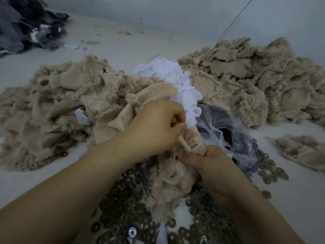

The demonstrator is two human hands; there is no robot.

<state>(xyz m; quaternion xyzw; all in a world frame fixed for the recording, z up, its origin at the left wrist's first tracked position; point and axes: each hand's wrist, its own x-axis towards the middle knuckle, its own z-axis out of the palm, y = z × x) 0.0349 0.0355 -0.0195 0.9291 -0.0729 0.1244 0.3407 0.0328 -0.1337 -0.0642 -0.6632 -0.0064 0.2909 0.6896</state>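
Left hand (154,124) and right hand (213,167) clutch the fur piece (172,180), where a sharp tug could scatter the washers (123,196) beneath.

Pale floor (123,46), plain grey wall (175,11)

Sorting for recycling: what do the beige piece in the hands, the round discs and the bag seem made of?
Beige piece: plush fabric, fuzzy pile over smooth woven-looking backing. Discs: probably metal, dull grey, holed, a few glinting; plastic is possible. Bag: thin clear plastic, see-through, crinkled, glossy.
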